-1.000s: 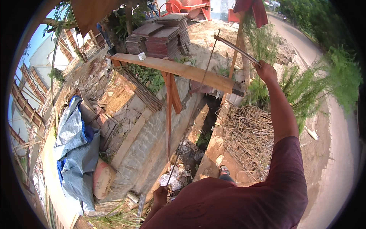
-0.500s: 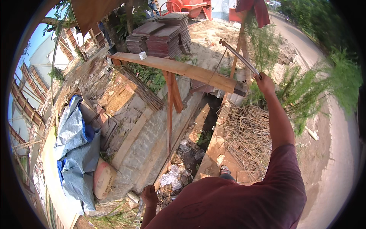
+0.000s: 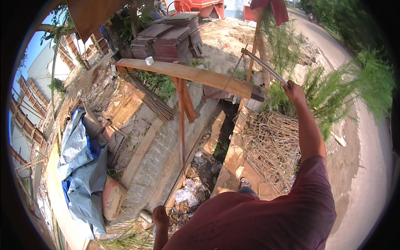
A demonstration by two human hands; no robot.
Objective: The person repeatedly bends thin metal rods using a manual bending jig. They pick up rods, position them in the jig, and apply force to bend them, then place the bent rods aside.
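On the right, my right hand is closed around the end of a long metal bar tool, its arm stretched forward. The tool's small angled head lies beside the upper part of a thin metal rod; whether they touch I cannot tell. That rod slants down across a wooden beam toward my left hand, which is closed on its near end low in the picture. The beam rests on wooden legs, with a dark block at its right end and a small white cup on top.
Bent metal rods lie piled on the right, beside a trench with plastic litter. A blue-grey tarp and a filled sack are at left. Stacked boards and a red machine stand behind; leafy branches hang at right.
The whole view has shifted slightly. The thin rod's far end now sticks up past the tool's head, more plainly than before. Both hands keep their grips.
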